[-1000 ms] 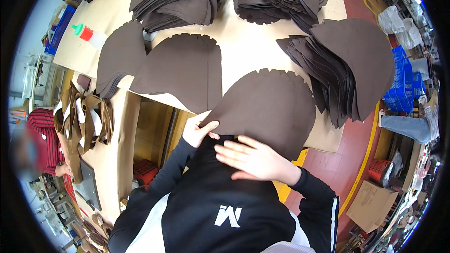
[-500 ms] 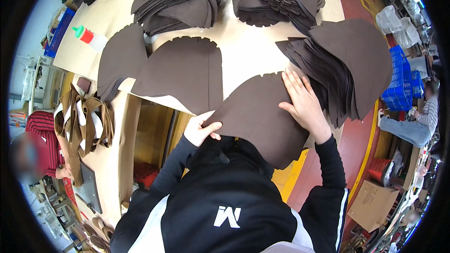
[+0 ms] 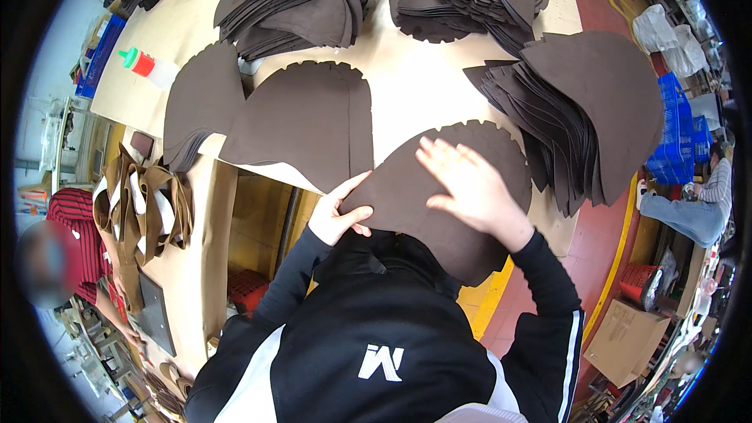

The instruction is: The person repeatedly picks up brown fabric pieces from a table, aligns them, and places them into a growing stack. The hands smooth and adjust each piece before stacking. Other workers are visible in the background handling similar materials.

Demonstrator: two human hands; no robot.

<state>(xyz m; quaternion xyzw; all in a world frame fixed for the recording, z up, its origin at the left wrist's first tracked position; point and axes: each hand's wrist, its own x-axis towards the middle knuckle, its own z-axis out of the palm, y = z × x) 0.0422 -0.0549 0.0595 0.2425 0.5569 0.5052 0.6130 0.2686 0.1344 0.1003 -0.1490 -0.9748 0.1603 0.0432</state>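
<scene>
A dark brown flat cut panel, with a rounded notched edge, lies on the near edge of the table and hangs over toward my body. My left hand pinches its left corner between thumb and fingers. Over the panel's upper middle is my right hand, its fingers stretched out and slightly blurred; I cannot tell whether it touches the surface. To the left lies another brown panel, overlapping a small pile of panels. A fanned stack of panels sits close on the right.
More stacks of brown panels line the far side of the table. A green-capped bottle stands at the far left. On the left, a person in a striped top works beside hanging brown strips. Blue crates stand at right.
My right hand has moved left from the panel's upper right edge to over its middle. My left hand keeps its hold on the corner. The co-worker's arm at left has moved.
</scene>
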